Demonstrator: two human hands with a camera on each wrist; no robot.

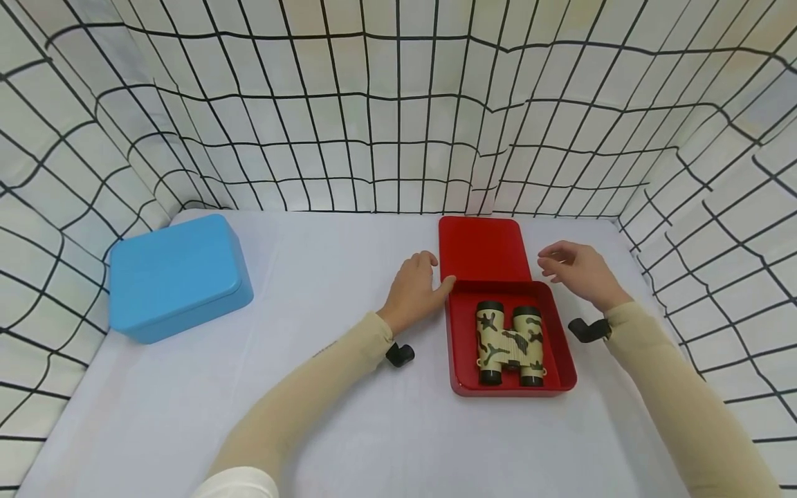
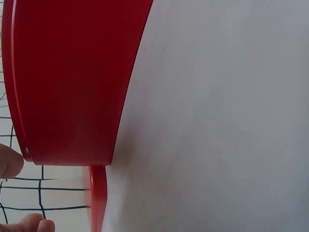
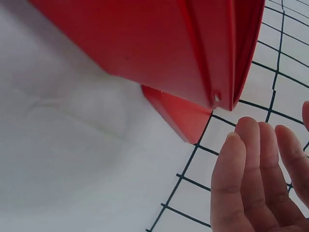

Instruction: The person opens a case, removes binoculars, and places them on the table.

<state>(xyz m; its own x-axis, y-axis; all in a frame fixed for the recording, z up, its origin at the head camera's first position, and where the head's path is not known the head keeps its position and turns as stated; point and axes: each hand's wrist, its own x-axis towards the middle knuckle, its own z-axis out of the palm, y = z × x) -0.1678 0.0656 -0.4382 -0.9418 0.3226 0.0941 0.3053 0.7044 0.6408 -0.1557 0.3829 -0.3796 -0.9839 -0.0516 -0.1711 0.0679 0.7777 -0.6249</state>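
Observation:
A red box [image 1: 459, 332] stands on the white table with its hinged lid [image 1: 482, 247] folded back behind it. Inside lie camouflage-patterned binoculars [image 1: 512, 344] with black ends. My left hand [image 1: 414, 292] is at the box's back left corner, its thumb right at the rim and the fingers beside the lid. In the left wrist view the thumb [image 2: 9, 162] shows next to the box's corner. To the right of the lid, my right hand [image 1: 575, 270] hovers with loosely bent fingers and nothing in it. Its fingers [image 3: 251, 169] are apart from the red box in the right wrist view.
A closed light-blue box [image 1: 177, 273] sits at the back left of the white table [image 1: 349, 429]. Walls of white cloth with a black grid net [image 1: 398, 117] enclose the table at the back and both sides. A small black wrist camera [image 1: 400, 355] hangs at the left sleeve.

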